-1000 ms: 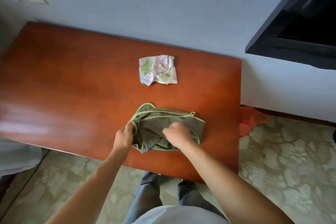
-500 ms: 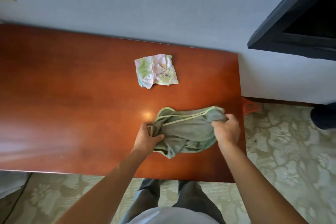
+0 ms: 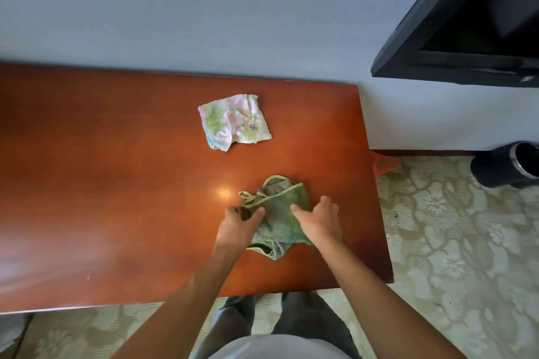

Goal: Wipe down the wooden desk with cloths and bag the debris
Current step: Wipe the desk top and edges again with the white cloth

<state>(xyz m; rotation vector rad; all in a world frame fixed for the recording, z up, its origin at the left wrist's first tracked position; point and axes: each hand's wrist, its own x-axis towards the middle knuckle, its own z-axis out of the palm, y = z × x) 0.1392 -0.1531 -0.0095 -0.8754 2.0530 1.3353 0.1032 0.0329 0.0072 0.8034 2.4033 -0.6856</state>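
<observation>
On desk (image 3: 116,198), near-right area: green cloth (image 3: 280,213), bunched, w/ both hands on it. L hand (image 3: 237,226) pinches cloth's left edge; R hand (image 3: 319,220) fingers spread, pressing its right side. Far of it, well apart: floral cloth (image 3: 233,121), lying flat.

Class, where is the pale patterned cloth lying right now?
The pale patterned cloth lies flat on the wooden desk, toward the wall, beyond the green cloth.
</observation>
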